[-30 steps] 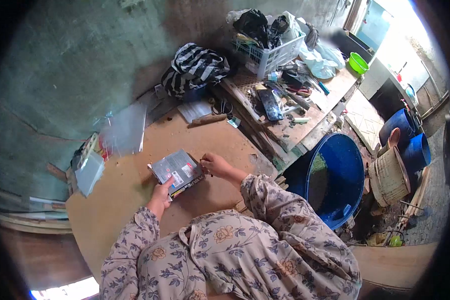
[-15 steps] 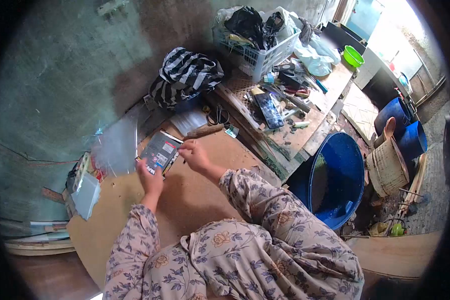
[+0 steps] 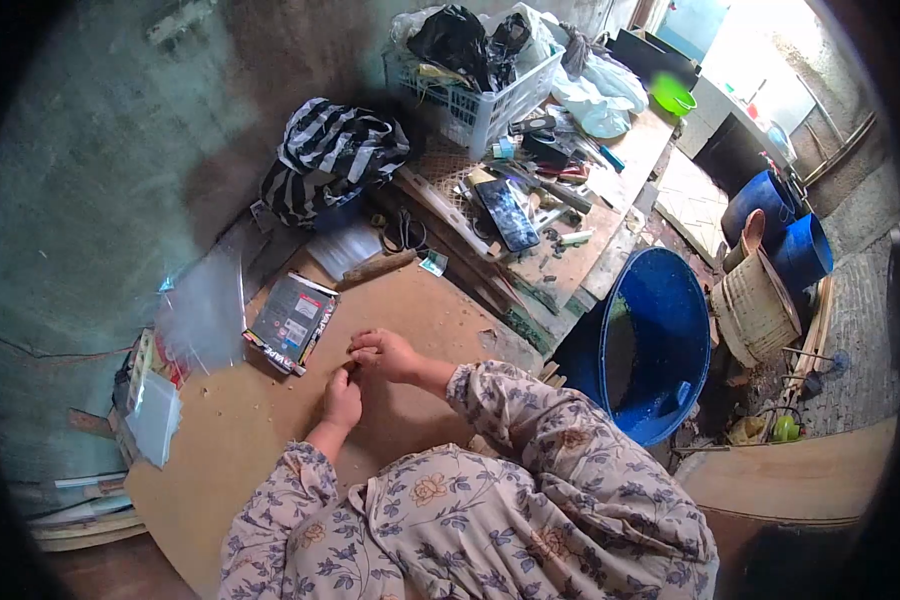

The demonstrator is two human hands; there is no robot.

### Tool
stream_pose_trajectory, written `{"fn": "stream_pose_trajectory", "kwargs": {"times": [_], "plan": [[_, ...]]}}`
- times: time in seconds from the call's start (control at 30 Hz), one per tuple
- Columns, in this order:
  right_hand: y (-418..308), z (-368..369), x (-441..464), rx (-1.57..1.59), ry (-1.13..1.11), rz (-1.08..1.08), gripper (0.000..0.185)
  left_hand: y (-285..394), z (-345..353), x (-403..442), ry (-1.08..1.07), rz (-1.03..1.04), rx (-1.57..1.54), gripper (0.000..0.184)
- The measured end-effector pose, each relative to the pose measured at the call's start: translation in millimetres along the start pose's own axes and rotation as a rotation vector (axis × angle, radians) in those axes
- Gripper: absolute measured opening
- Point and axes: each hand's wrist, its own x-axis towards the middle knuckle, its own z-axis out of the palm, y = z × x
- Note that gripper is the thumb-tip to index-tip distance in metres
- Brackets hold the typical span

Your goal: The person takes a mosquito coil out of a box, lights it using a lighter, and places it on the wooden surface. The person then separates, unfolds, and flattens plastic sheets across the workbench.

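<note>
My left hand [image 3: 343,400] and my right hand [image 3: 388,357] meet above the brown board [image 3: 230,470]. Both are closed, fingertips together around something small and dark, too small to name. A flat dark box [image 3: 292,318] with "VAPE" lettering lies just beyond them to the left, touched by neither hand. Behind it a brown wooden stick [image 3: 380,265] lies across the board's far edge, beside a clear plastic sheet [image 3: 344,248]. Black-handled scissors [image 3: 404,232] rest a little farther back.
A phone [image 3: 507,215] lies among tools and scraps on the low table at right. A white crate [image 3: 515,98] stuffed with bags stands behind it. The big blue barrel [image 3: 660,345] is to my right. Clear plastic sheets [image 3: 207,310] lean against the wall at left.
My left hand has moved away from the box, rightward, to join my right hand. My right hand has come lower and nearer to me. The view has shifted slightly.
</note>
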Motion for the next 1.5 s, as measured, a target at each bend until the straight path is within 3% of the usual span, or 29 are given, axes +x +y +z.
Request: {"fn": "stream_pose_trajectory", "kwargs": {"times": [0.03, 0.1, 0.13, 0.17, 0.2, 0.23, 0.27, 0.3, 0.33, 0.4, 0.47, 0.57, 0.6, 0.7, 0.8, 0.87, 1.0, 1.03, 1.07, 1.13, 1.2, 1.23, 1.27, 1.33, 1.43, 1.5], "plan": [[1, -9, 1, -0.009, -0.031, -0.034, 0.018, 3, -1, 2, -0.079, -0.121, 0.137, 0.02], [0, -40, 7, -0.157, 0.197, -0.011, 0.025, 25, -1, 3, -0.154, -0.248, 0.277, 0.021], [-12, -72, 11, -0.262, 0.277, 0.035, 0.031, 31, -1, 3, -0.136, -0.204, 0.338, 0.02], [14, -103, 24, -0.441, 0.54, -0.276, 0.031, 34, -5, 0, -0.112, -0.164, 0.404, 0.018], [24, -140, 34, -0.156, 0.545, -0.22, 0.033, 34, -8, 0, -0.095, -0.167, 0.409, 0.018], [13, -168, 35, -0.448, 0.836, -0.099, 0.036, 34, -9, 0, -0.087, 0.045, 0.62, 0.017], [23, -214, 36, -0.41, 0.798, -0.012, 0.04, 34, -7, -1, -0.084, 0.257, 0.828, 0.016], [38, -249, 38, -0.669, 1.002, -0.1, 0.045, 42, -4, -5, -0.078, 0.217, 0.88, 0.016], [42, -285, 29, -0.826, 0.941, -0.051, 0.048, 46, -1, -9, -0.076, 0.213, 0.88, 0.016], [50, -329, 20, -0.905, 0.936, 0.331, 0.05, 47, 4, -12, 0.011, 0.357, 0.827, 0.016], [56, -354, 10, -0.997, 0.841, 0.535, 0.053, 43, 3, -11, 0.014, 0.35, 0.833, 0.016], [98, -385, 10, -1.271, 0.691, 0.613, 0.056, 41, 2, -10, 0.0, 0.32, 0.843, 0.018], [63, -367, 12, -1.21, 0.743, 0.752, 0.054, 41, 1, -10, -0.017, 0.302, 0.845, 0.018], [32, -351, 18, -1.294, 0.734, 0.743, 0.043, 39, 1, -11, -0.017, 0.293, 0.837, 0.018], [33, -352, 22, -1.371, 0.585, 0.741, 0.028, 40, 1, -11, -0.007, 0.3, 0.822, 0.019], [47, -361, 27, -1.325, 0.743, 0.678, 0.019, 39, 1, -11, -0.01, 0.287, 0.828, 0.02], [44, -355, 40, -1.302, 0.988, 0.671, 0.025, 39, 1, -10, -0.027, 0.296, 0.836, 0.021], [46, -353, 42, -1.373, 1.049, 0.448, 0.02, 39, 1, -11, -0.028, 0.291, 0.836, 0.021], [55, -357, 50, -1.372, 1.045, 0.447, 0.02, 39, 1, -11, -0.014, 0.313, 0.831, 0.021], [84, -374, 74, -1.289, 0.639, 0.136, 0.019, 39, 2, -11, 0.003, 0.331, 0.826, 0.022], [85, -367, 89, -1.242, 0.497, 0.037, 0.02, 44, 1, -10, -0.021, 0.317, 0.821, 0.025], [87, -366, 95, -1.079, 0.499, 0.102, 0.023, 47, 0, -10, -0.021, 0.311, 0.824, 0.025], [81, -362, 103, -1.102, 0.466, 0.31, 0.023, 50, -1, -9, -0.041, 0.311, 0.807, 0.026], [69, -359, 115, -1.202, 0.423, 0.414, 0.023, 50, -1, -10, -0.057, 0.305, 0.791, 0.027], [67, -362, 123, -1.38, 0.239, 0.394, 0.02, 48, -1, -9, -0.048, 0.322, 0.761, 0.028], [86, -372, 128, -1.376, 0.266, 0.383, 0.02, 51, -1, -9, -0.067, 0.323, 0.756, 0.028]]}}
